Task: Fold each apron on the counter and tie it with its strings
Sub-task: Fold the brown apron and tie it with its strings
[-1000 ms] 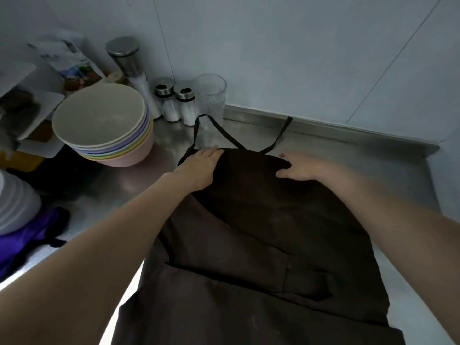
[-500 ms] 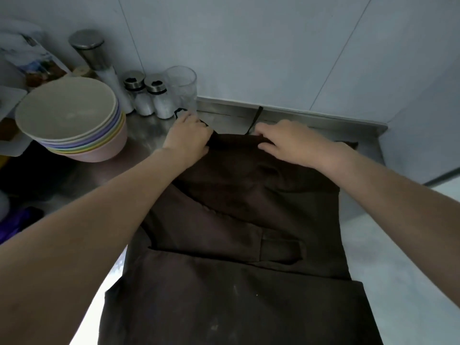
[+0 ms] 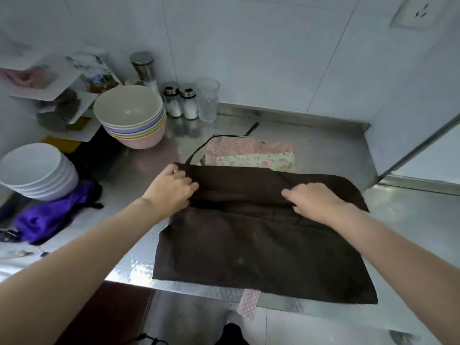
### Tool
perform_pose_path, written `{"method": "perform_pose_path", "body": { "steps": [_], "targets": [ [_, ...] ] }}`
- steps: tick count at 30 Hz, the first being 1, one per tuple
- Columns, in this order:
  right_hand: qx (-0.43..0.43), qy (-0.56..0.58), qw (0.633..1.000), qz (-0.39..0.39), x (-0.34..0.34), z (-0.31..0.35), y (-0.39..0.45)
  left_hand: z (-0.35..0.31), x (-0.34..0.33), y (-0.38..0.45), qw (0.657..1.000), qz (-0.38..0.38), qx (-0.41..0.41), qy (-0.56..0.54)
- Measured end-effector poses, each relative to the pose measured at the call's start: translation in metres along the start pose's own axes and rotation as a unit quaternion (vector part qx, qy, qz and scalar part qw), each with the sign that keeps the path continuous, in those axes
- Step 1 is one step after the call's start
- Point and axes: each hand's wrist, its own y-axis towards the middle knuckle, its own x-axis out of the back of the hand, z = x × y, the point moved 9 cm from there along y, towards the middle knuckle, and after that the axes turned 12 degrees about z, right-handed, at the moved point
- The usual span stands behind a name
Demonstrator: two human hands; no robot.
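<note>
Brown apron [image 3: 261,245] lies crosswise, strap [image 3: 199,151] seemingly rearward.

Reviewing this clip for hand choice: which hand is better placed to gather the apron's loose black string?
Probably left. The left hand grips the brown apron right where the black string leaves it; the right hand holds the fold farther away.

Pastel bowls [image 3: 129,113] stack near white bowls [image 3: 37,170], two shakers [image 3: 180,102], a glass [image 3: 207,99] and purple cloth [image 3: 52,215].

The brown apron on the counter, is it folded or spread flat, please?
Partly folded: the brown apron has its top doubled toward the person, both hands gripping that fold.
</note>
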Motion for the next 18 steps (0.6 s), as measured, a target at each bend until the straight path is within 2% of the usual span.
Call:
{"method": "perform_pose_path", "body": {
  "steps": [2, 5, 7, 9, 12, 14, 16, 18],
  "targets": [
    [-0.027, 0.019, 0.999, 0.018, -0.018, 0.009, -0.001, -0.005, -0.027, -0.008, 0.996, 0.078, 0.037, 0.003],
    [-0.077, 0.033, 0.996, 0.016, -0.021, 0.011, -0.003, 0.002, -0.040, -0.016, 0.984, 0.135, 0.114, -0.001],
    [-0.091, 0.024, 0.996, 0.002, -0.017, 0.008, -0.006, 0.013, -0.045, -0.022, 0.969, 0.173, 0.170, -0.046],
    [-0.057, 0.036, 0.997, 0.032, -0.023, 0.013, -0.007, 0.023, -0.064, -0.027, 0.945, 0.225, 0.198, -0.129],
    [0.019, 0.143, 0.982, 0.120, -0.046, 0.023, -0.006, 0.027, -0.088, -0.036, 0.899, 0.302, 0.193, -0.252],
    [0.028, 0.240, 0.965, 0.105, -0.044, 0.017, -0.001, 0.038, -0.079, -0.031, 0.899, 0.270, 0.211, -0.272],
    [0.008, 0.346, 0.938, 0.027, -0.027, -0.002, 0.005, 0.048, -0.051, -0.019, 0.917, 0.181, 0.234, -0.268],
    [-0.026, 0.368, 0.928, -0.054, -0.008, -0.022, 0.009, 0.046, -0.022, -0.001, 0.928, 0.107, 0.228, -0.275]
  ]
}}
